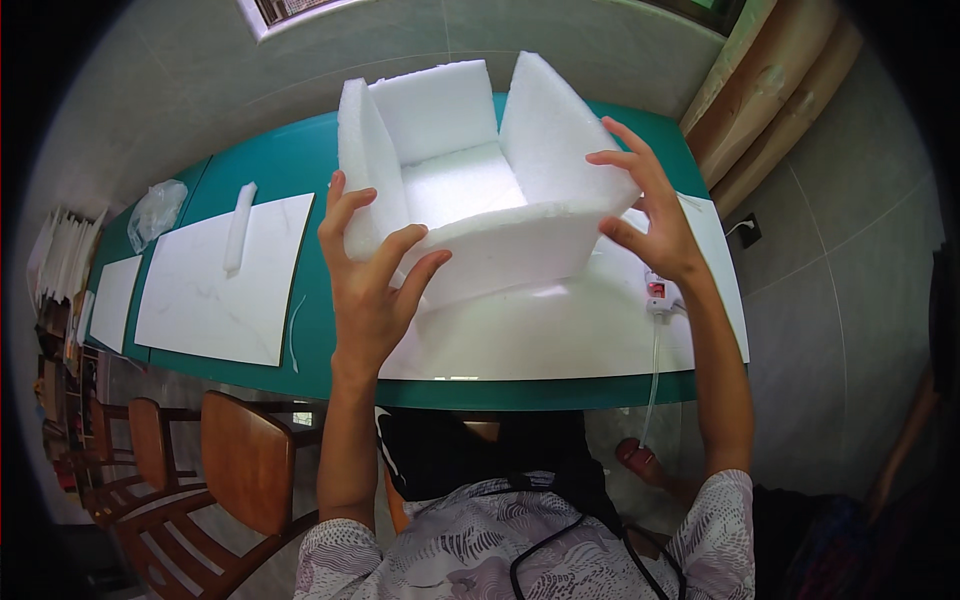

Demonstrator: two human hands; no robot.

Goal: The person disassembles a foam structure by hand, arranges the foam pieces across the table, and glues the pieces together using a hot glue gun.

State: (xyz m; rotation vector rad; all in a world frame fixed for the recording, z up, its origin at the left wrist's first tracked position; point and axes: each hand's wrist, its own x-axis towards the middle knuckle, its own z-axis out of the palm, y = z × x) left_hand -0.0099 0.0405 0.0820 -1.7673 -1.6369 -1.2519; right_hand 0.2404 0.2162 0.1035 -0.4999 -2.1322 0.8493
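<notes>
An open-topped box made of white foam panels (510,255) stands in front of me, its side panels leaning outward and a foam base visible inside. My left hand (370,270) grips its near left corner, the fingers around the left panel and the thumb against the front panel. At the near right corner my right hand (650,205) holds the box, with fingers spread along the right panel and the thumb by the front panel's end. Beneath the box lies a glossy white board (520,345) on the green table (325,350).
Left on the table are a marbled white board (200,300) with a white foam stick (240,230) on it, a smaller board (115,305) and a clear plastic bag (157,215). A white corded power strip (658,295) lies near my right wrist. Wooden chairs (250,460) stand lower left.
</notes>
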